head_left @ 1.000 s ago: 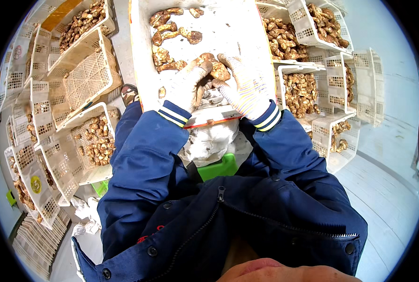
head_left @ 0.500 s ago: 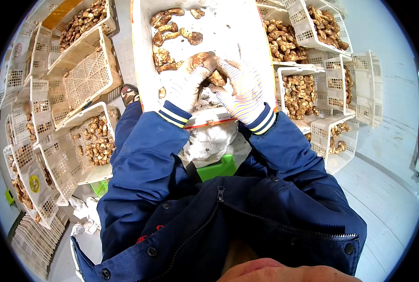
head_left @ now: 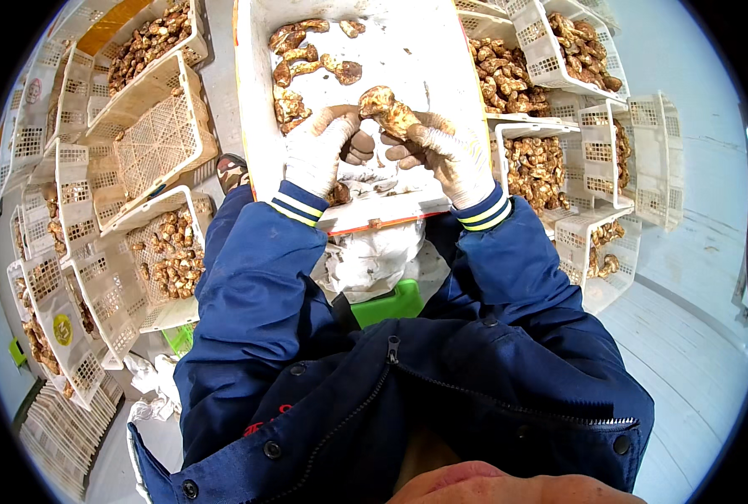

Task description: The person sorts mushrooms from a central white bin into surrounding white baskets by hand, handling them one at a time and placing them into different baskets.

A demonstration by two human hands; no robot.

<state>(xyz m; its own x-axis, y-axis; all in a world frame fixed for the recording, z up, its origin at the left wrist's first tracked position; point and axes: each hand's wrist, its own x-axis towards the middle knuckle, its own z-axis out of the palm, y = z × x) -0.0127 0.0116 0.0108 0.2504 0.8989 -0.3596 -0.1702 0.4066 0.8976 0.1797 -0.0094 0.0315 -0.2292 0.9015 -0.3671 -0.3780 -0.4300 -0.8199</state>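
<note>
1. Since the earlier frame: hands part; the mushroom (head_left: 392, 116) now sits with the right hand (head_left: 456, 161) alone, above the near half of the white box (head_left: 254, 84).
2. Long axis slants: bulbous end toward the box's far left, other end toward its near right, into the right fingers.
3. Right fingers curl around that end; wrist above the box's near-right corner.
4. Left hand (head_left: 311, 155) just beside, toward the box's left wall; fingers half-curled, contents cannot tell.

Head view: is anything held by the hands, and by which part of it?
The right hand holds a brown mushroom by its lower-right end; nothing shows in the left hand.
</note>
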